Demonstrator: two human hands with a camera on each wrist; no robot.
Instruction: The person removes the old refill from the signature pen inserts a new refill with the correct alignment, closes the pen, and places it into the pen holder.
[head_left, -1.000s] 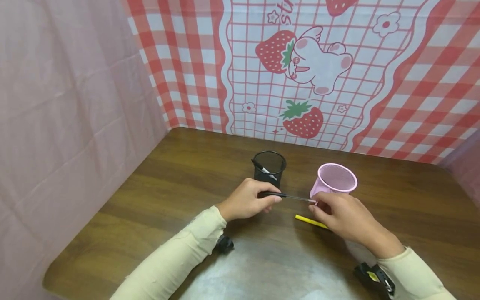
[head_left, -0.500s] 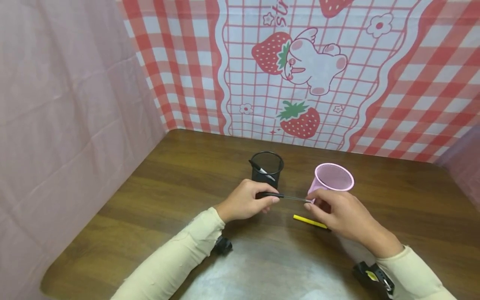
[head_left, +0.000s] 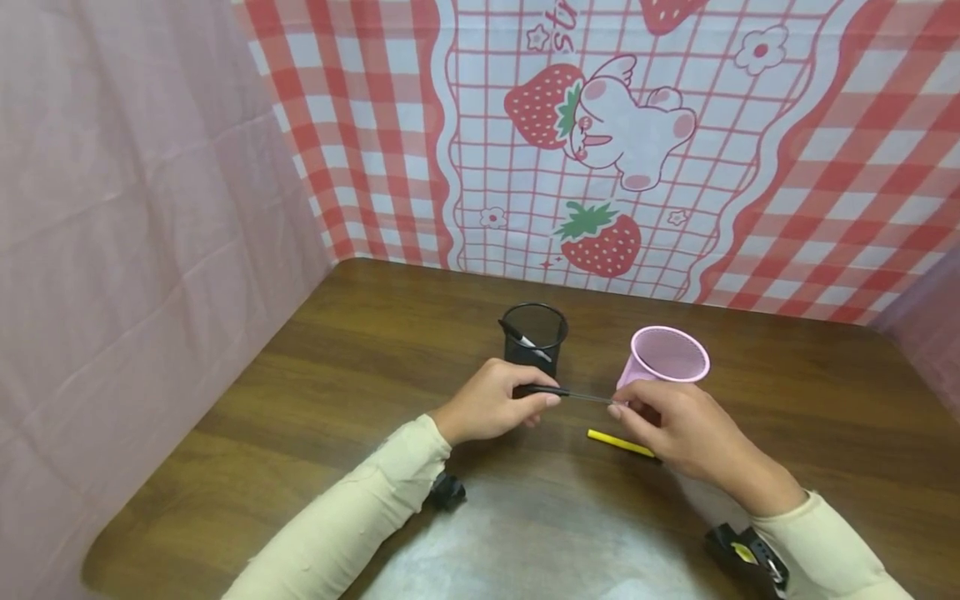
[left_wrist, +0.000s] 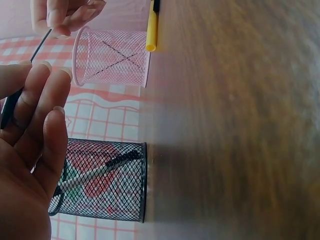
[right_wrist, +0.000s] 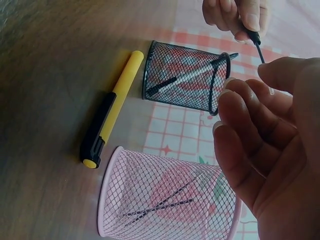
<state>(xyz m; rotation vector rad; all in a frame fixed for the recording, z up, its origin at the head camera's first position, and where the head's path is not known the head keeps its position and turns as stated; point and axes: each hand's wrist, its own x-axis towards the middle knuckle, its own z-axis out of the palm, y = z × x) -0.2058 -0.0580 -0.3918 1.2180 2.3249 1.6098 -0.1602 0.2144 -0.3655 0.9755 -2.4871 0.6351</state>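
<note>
We have a black-handled tool (head_left: 567,392) with a thin metal shaft, held up off the table between both hands, lying roughly level from left to right. Left hand (head_left: 495,402) pinches the black handle between thumb and fingers; right hand (head_left: 678,429) pinches the far end of the shaft, and we can't make out the tip itself behind those fingers. Next out, on the near side of the right hand, we see a yellow-and-black cutter-like object (right_wrist: 119,87) flat on the wooden table (head_left: 300,417); the right hand covers part of it in the head view. Just beyond the left hand a black mesh cup (left_wrist: 110,202) stands upright with a black-and-white pen (head_left: 525,340) leaning inside, one end poking past the rim. Beyond the right hand a pink mesh cup (head_left: 670,354) stands upright too; in the wrist views we see dark lines crossing at its side, can't tell what they are. Both forearms wear pale sleeves (head_left: 352,508). At the back we get a red-and-white strawberry cloth (head_left: 480,167), and a plain pink cloth (head_left: 150,250) on the left.
</note>
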